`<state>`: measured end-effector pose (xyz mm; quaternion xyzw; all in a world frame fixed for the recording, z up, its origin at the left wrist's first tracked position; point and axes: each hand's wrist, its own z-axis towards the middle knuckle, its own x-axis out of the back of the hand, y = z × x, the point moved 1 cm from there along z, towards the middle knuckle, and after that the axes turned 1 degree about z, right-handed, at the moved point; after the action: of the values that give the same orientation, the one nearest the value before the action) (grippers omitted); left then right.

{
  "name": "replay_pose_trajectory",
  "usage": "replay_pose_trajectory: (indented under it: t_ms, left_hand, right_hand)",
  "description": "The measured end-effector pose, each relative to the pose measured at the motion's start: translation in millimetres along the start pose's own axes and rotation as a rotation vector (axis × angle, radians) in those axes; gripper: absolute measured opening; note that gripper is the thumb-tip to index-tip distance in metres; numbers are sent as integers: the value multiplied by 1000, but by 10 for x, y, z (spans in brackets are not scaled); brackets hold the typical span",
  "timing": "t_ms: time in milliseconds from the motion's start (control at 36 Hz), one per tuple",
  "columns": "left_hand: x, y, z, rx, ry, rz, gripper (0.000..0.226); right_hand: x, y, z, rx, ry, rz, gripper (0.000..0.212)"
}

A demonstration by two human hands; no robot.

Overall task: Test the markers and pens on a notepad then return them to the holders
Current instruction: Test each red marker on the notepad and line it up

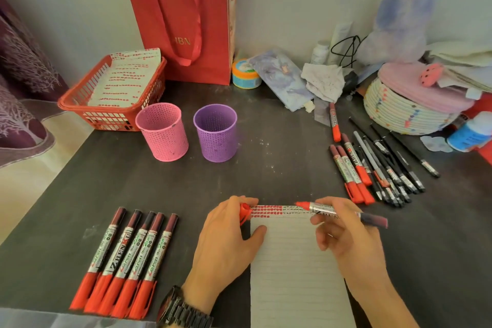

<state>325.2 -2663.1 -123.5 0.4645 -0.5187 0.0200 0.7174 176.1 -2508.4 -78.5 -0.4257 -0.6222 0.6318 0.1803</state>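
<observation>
A lined notepad [295, 269] lies at the table's near edge, with rows of red marks along its top. My right hand [348, 237] holds an uncapped red marker [343, 212], its tip pointing left just over the top rows. My left hand [226, 237] rests on the pad's left edge and pinches the red cap [245, 212]. Several capped red markers [127, 261] lie in a row at the near left. More red markers [351, 168] and black pens [394, 168] lie at the right. A pink holder [163, 132] and a purple holder [215, 132] stand behind.
A red basket [111, 88] with marked sheets sits at the back left, beside a red gift bag [186, 24]. A woven basket [410, 106], a plush toy, bottles, cloths and a small tub crowd the back right. A watch is on my left wrist.
</observation>
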Motion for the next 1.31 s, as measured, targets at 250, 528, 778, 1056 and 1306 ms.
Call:
replay_pose_trajectory:
  t_ms: [250,528,778,1056,1306]
  left_hand:
    - [89,57,-73,-9,132,-133,13]
    - [-11,360,-298,-102,38,-185,31]
    - [-184,470,-351,-143,-29,-250,30]
    - [-190,426,-323,-263,49,-129,24]
    - [-184,439,-321,-339,82,-150,26]
  right_hand:
    - [391,72,-309,0,122,-8,20]
    - [309,23,-425,133,128,-142,23]
    - [347,41,-447,173,142,-146,25]
    - [351,82,-426,202,124,-154,26]
    - [317,85,-450,188,32,-306,12]
